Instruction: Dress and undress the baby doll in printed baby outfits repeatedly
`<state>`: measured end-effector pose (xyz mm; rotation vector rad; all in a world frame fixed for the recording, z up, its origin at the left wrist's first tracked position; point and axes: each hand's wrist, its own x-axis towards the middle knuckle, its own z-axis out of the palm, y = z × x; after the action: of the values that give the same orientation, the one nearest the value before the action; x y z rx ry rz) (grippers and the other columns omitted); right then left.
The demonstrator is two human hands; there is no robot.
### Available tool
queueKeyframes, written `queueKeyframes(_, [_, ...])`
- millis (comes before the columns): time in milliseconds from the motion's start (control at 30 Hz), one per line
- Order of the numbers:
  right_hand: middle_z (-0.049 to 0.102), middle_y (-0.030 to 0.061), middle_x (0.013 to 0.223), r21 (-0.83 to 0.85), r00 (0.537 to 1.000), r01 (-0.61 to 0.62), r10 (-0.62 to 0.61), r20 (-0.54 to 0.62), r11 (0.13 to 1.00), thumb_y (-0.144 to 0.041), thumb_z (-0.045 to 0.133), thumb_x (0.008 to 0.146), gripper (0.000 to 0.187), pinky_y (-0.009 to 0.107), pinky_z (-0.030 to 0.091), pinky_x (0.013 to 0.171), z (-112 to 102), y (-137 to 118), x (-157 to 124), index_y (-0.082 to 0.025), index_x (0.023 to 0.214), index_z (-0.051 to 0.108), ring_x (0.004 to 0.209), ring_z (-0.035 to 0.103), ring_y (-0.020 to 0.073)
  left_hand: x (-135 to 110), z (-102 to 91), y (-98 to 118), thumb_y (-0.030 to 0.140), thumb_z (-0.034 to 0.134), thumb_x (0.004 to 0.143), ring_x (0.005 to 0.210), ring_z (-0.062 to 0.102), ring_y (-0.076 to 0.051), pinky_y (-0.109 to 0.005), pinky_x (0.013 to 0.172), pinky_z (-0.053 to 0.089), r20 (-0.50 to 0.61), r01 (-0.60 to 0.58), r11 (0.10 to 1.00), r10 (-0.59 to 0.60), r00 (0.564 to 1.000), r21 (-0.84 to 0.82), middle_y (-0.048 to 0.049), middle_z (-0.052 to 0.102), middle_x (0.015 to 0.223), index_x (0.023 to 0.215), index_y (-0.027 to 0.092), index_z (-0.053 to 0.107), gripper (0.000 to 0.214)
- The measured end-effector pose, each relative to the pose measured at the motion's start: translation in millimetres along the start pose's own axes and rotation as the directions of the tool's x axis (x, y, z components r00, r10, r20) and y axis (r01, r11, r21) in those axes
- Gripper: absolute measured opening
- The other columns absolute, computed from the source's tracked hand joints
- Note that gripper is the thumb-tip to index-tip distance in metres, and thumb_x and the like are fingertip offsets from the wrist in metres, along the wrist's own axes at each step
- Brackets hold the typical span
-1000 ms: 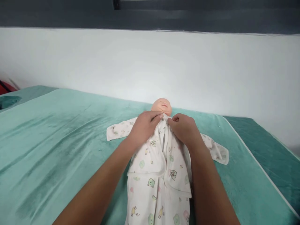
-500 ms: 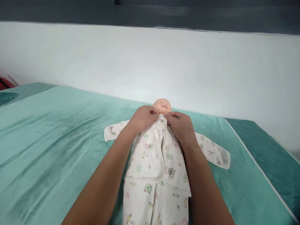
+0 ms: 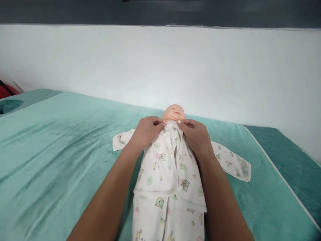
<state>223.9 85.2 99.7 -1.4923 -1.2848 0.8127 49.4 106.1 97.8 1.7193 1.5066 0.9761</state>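
Observation:
A baby doll (image 3: 174, 112) lies on its back with its head toward the wall. It wears a white printed jacket (image 3: 159, 170) with the sleeves spread out to both sides, and matching pants (image 3: 150, 217) below. My left hand (image 3: 149, 129) pinches the jacket's collar edge on the left of the doll's neck. On the right of the neck, my right hand (image 3: 194, 132) pinches the other collar edge. Between my hands the neckline shows. Lower down, the front panels meet near a small button (image 3: 171, 152) and part toward the hem.
Under the doll is a light green plush cover (image 3: 62, 150), wrinkled on the left. A darker green section (image 3: 283, 150) with a white seam lies at the right. Behind stands a white wall (image 3: 150, 67) with a dark band on top. Something red (image 3: 7, 90) shows at far left.
My hands have moved slightly apart at the collar, the left one shifting left, so more of the neckline shows between them. The view has shifted a little.

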Motion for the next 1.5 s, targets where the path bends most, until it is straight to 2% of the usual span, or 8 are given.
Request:
queueKeyframes(167, [0.071, 0.0018, 0.078, 0.030, 0.999, 0.028, -0.027, -0.027, 0.999, -0.034, 0.068, 0.076, 0.017, 0.029, 0.042, 0.068, 3.1, 1.2, -1.0, -0.018, 0.078, 0.071, 0.072, 0.059, 0.0169, 0.6, -4.9, -4.5, 0.034, 0.069, 0.077, 0.064, 0.057, -0.012, -0.026, 0.060, 0.040, 0.093, 0.066, 0.975, -0.048, 0.995, -0.210, -0.0019, 0.072, 0.082, 0.083, 0.020, 0.074, 0.016])
queueKeyframes(367, [0.072, 0.0021, 0.083, 0.138, 0.997, 0.076, -0.076, -0.008, 0.988, -0.035, 0.070, 0.078, 0.018, 0.029, 0.045, 0.074, 4.8, 5.4, -2.8, -0.017, 0.081, 0.072, 0.078, 0.062, 0.0169, 6.3, 15.1, -6.2, 0.034, 0.078, 0.072, 0.076, 0.064, -0.015, -0.027, 0.072, 0.049, -0.009, -0.004, 0.841, 0.000, 1.000, -0.542, -0.0032, 0.074, 0.083, 0.082, 0.019, 0.075, 0.019])
queueKeyframes(600, [0.073, 0.0034, 0.091, 0.292, 0.993, 0.117, -0.114, -0.027, 0.949, -0.035, 0.072, 0.076, 0.023, 0.030, 0.048, 0.078, 8.7, 14.2, -1.4, -0.018, 0.090, 0.071, 0.082, 0.064, 0.0170, 7.1, 23.5, 6.4, 0.027, 0.073, 0.076, 0.088, 0.069, -0.018, -0.030, 0.083, 0.051, -0.026, -0.102, 0.905, 0.100, 0.995, -0.413, -0.0038, 0.078, 0.091, 0.081, 0.019, 0.076, 0.010])
queueKeyframes(767, [0.072, 0.0026, 0.090, 0.228, 0.985, 0.169, -0.169, -0.019, 0.959, -0.035, 0.070, 0.079, 0.020, 0.030, 0.048, 0.078, 9.1, 13.1, -2.7, -0.018, 0.090, 0.071, 0.081, 0.063, 0.0165, 7.0, 24.2, 3.3, 0.028, 0.069, 0.080, 0.089, 0.069, -0.018, -0.029, 0.081, 0.050, 0.011, -0.129, 0.927, 0.142, 0.990, -0.352, -0.0028, 0.078, 0.096, 0.087, 0.020, 0.077, 0.013])
queueKeyframes(967, [0.071, 0.0014, 0.086, 0.106, 0.983, 0.176, -0.181, 0.039, 0.979, -0.035, 0.065, 0.082, 0.017, 0.031, 0.047, 0.075, 8.2, 11.0, -4.5, -0.020, 0.087, 0.071, 0.080, 0.062, 0.0174, 6.9, 23.7, 0.9, 0.029, 0.073, 0.077, 0.085, 0.067, -0.016, -0.028, 0.078, 0.050, 0.012, -0.101, 0.893, 0.118, 0.993, -0.439, -0.0041, 0.077, 0.094, 0.086, 0.019, 0.075, 0.014])
queueKeyframes(1100, [0.071, 0.0014, 0.086, 0.124, 0.980, 0.189, -0.196, 0.044, 0.974, -0.035, 0.066, 0.082, 0.017, 0.031, 0.047, 0.074, 8.9, 13.8, -3.7, -0.020, 0.089, 0.070, 0.079, 0.062, 0.0172, 7.7, 24.0, -0.9, 0.031, 0.077, 0.074, 0.084, 0.067, -0.016, -0.029, 0.078, 0.050, 0.019, -0.063, 0.877, 0.083, 0.996, -0.477, -0.0047, 0.076, 0.091, 0.081, 0.018, 0.072, 0.017])
queueKeyframes(1233, [0.070, 0.0017, 0.088, 0.147, 0.977, 0.203, -0.209, 0.029, 0.968, -0.036, 0.067, 0.081, 0.019, 0.031, 0.047, 0.072, 9.7, 16.2, -3.1, -0.020, 0.091, 0.069, 0.077, 0.060, 0.0165, 8.1, 24.1, -3.5, 0.033, 0.076, 0.075, 0.085, 0.068, -0.017, -0.030, 0.079, 0.051, 0.027, -0.102, 0.875, 0.130, 0.991, -0.473, -0.0049, 0.076, 0.089, 0.082, 0.018, 0.072, 0.017])
queueKeyframes(1500, [0.065, 0.0001, 0.083, 0.115, 0.980, 0.178, -0.187, 0.072, 0.977, -0.035, 0.067, 0.080, 0.016, 0.031, 0.046, 0.074, 8.9, 14.7, -1.1, -0.021, 0.088, 0.066, 0.079, 0.059, 0.0167, 7.3, 23.2, -5.5, 0.031, 0.074, 0.076, 0.080, 0.068, -0.016, -0.031, 0.077, 0.052, 0.048, -0.111, 0.884, 0.149, 0.988, -0.453, -0.0048, 0.076, 0.096, 0.098, 0.020, 0.071, 0.024])
